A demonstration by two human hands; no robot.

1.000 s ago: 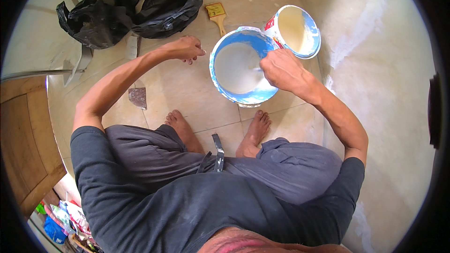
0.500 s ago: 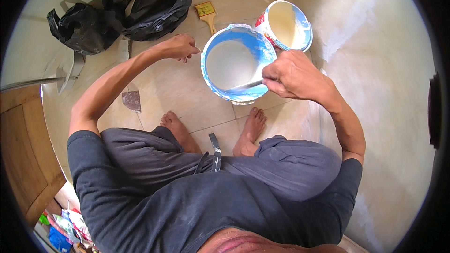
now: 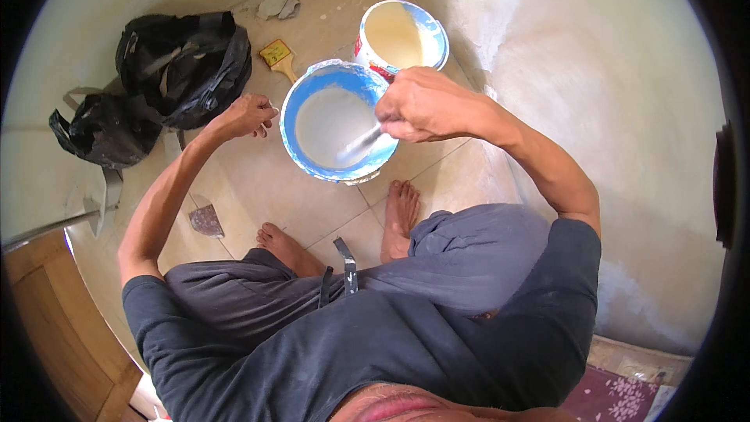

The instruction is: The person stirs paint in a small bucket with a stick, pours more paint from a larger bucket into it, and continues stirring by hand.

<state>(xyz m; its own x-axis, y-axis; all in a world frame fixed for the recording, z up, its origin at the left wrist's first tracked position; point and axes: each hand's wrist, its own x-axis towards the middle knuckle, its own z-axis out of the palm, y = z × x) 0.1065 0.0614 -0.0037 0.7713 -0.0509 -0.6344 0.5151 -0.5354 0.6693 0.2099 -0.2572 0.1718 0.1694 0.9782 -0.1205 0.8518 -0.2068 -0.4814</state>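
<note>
A: Two buckets on the floor tiles, both near the wall corner. My right hand [image 3: 422, 103] is clenched around a stir stick [image 3: 361, 143] dipped into the blue bucket [image 3: 337, 125]. The second bucket [image 3: 400, 35] sits just behind it, touching or nearly so.

B: Left hand?

A: My left hand [image 3: 248, 116] is at the blue bucket's left rim, fingers curled. Can't tell if it actually grips the rim or just rests beside it.

B: How would the blue bucket handle?

A: I'd judge it heavy, since it holds a fair amount of white paint. Plastic wall, so a bit flexible under a squeeze. The rim is smeared with paint, probably slippery. Best hold is the rim on both sides, or a bail handle if it has one; I see none from here. Liquid will slosh, so keep it level.

B: And the stick?

A: Light, stiff, coated pale where it enters the paint. Grip it high, above the wet part, as my fist does.

B: Looks?

A: Blue inside wall, white pool at the bottom, ragged white crust on the lip. The second bucket is cream inside, with a blue rim and a red-and-white outside.

B: Surroundings?

A: A paintbrush [image 3: 279, 57] lies on the floor beyond the bucket, black bags [image 3: 156, 86] to the left, and my bare feet [image 3: 400, 215] just in front.
</note>
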